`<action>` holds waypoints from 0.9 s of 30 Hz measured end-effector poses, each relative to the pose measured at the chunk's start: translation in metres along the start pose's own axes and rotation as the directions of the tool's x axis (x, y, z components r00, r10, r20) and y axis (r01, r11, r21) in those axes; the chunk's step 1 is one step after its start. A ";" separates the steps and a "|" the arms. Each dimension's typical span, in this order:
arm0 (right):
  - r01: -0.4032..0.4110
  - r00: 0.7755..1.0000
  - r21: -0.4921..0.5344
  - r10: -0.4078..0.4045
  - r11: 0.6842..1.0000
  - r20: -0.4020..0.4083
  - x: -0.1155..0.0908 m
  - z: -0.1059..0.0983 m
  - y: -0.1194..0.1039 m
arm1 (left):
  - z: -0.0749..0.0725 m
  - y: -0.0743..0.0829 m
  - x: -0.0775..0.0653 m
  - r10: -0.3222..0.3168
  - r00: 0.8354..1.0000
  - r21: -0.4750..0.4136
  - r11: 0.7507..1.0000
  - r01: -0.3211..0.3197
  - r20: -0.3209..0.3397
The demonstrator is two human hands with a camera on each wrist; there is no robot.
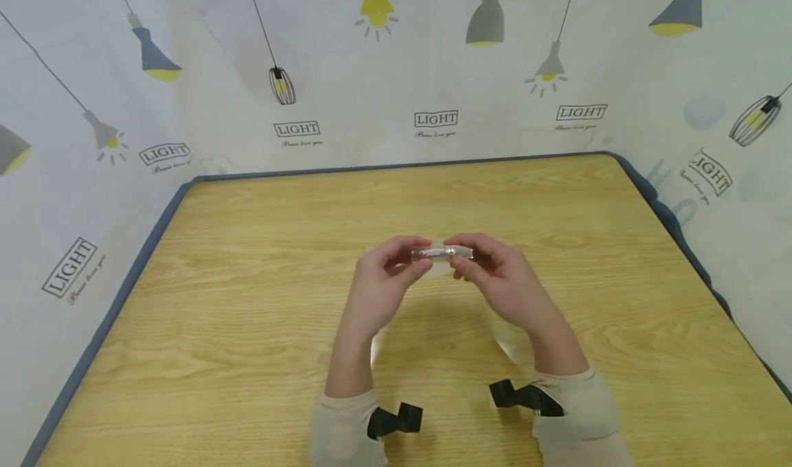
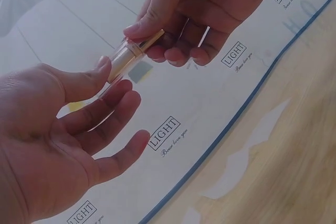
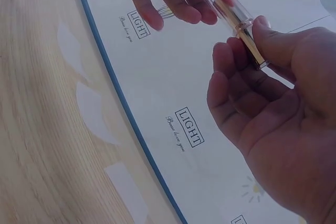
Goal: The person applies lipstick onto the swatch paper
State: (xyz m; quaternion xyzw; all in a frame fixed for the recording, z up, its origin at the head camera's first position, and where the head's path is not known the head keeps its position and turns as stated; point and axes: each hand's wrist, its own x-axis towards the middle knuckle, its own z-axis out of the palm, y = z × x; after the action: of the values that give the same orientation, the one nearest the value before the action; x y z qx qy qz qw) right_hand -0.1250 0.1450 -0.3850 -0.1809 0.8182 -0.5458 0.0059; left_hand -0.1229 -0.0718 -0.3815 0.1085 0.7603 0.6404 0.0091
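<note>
A small slim lipstick with a clear casing and a shiny metallic body is held level between both hands above the table. My left hand pinches its left end between thumb and fingers. At the other end, my right hand grips the metallic part with thumb and fingertips. Seen from the left wrist, the lipstick shows gold inside clear plastic, while the left hand's outer fingers spread away from it. The right wrist view has the lipstick slanting between the two hands, its gold end partly covered by the right thumb.
The wood-grain table has a blue edging along its border. Behind and beside it hangs a white sheet printed with lamps and "LIGHT". Pale patches show on the tabletop, glare or paper, I cannot tell. Black straps circle both sleeves.
</note>
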 end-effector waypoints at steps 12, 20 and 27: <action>-0.079 0.997 -0.021 0.079 0.997 -0.020 0.002 0.000 -0.002 | -0.004 0.003 0.001 -0.035 0.998 0.039 0.999 0.037 -0.058; -0.129 0.991 -0.004 0.129 0.992 -0.035 0.006 -0.004 0.002 | -0.014 0.000 0.004 -0.047 0.992 -0.009 0.999 0.046 -0.119; -0.125 0.991 0.049 0.127 0.991 -0.031 0.008 -0.005 0.006 | -0.024 -0.004 0.004 -0.037 0.985 0.011 0.999 0.040 -0.167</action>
State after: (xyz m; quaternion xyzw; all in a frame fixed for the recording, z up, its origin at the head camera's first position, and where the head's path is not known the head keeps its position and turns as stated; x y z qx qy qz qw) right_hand -0.1353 0.1491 -0.3867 -0.1192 0.8149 -0.5664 0.0306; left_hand -0.1315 -0.0951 -0.3808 0.0397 0.7648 0.6416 -0.0431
